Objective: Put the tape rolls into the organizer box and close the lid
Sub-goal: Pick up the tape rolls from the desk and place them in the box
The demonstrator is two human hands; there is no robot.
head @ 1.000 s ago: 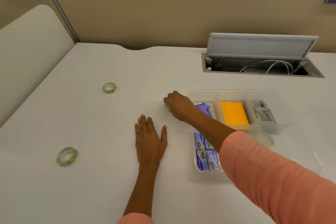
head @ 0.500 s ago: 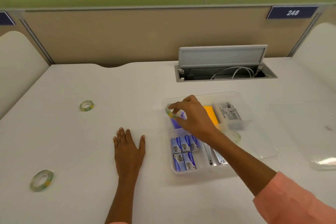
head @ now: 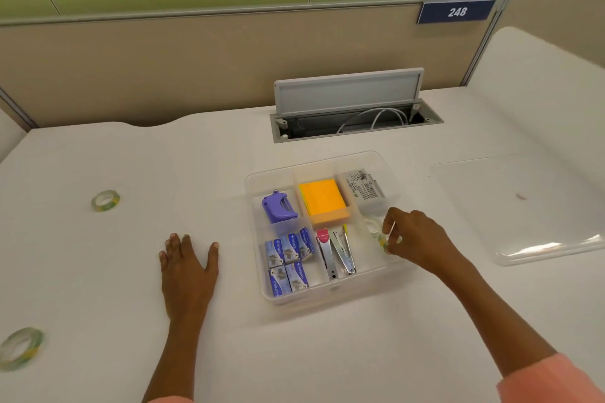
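Tape roll held over right compartment of organizer box

Fingertips (head: 388,247) of right hand (head: 414,237) pinched on a tape roll (head: 382,239), held at the right-front compartment of the organizer box (head: 330,292). Roll mostly hidden by the fingers; contact with the box floor cannot be told. Second roll (head: 371,225) lying in the same compartment, just behind the held one.

Left hand (head: 188,260) flat on the table (head: 147,154), palm down, fingers slightly spread, gripping nothing, near the left wall of the box.

Other compartments, left to right: purple punch (head: 278,206) at back left, blue staple boxes (head: 289,258) at front left, orange sticky notes (head: 324,201) at back centre, staplers (head: 337,252) at front centre, white labelled pack (head: 363,190) at back right.

Clear lid (head: 530,206) lying flat on the table, right of the box, apart from it. Box open.

Two more rolls on the table, well left of the box: far roll (head: 105,200) and near roll (head: 20,348) at the left edge of view.

Cable hatch (head: 348,98) open behind the box.
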